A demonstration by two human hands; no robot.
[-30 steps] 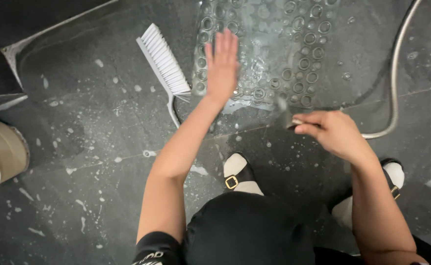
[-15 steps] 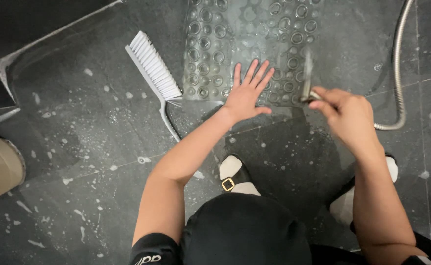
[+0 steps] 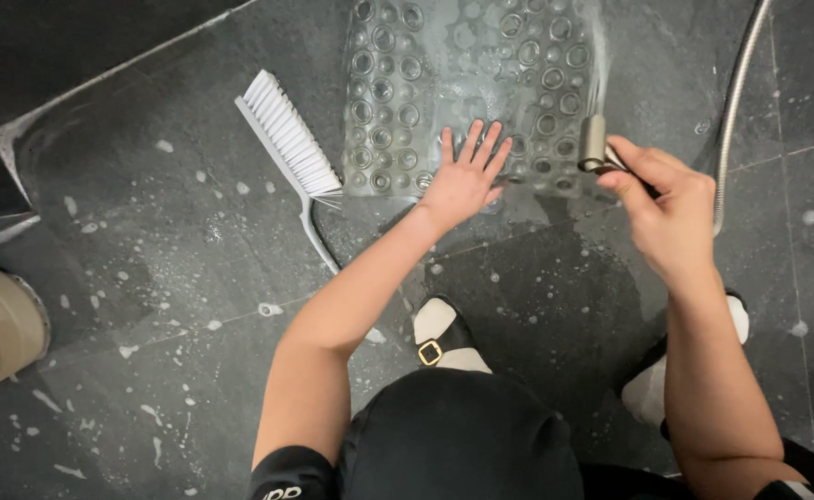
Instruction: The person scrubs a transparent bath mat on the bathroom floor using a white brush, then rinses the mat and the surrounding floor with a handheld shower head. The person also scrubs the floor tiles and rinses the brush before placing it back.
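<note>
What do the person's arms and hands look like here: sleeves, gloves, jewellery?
Both forearms are bare. The left hand and right hand wear no gloves, and no rings or watch show. A short black sleeve with white lettering covers the left upper arm; a black sleeve edge with white stripes shows at the right.

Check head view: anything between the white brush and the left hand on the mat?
Only the clear bubbled mat and a strip of wet dark floor. The brush lies off the mat's edge; the left hand presses flat on the mat.
</note>
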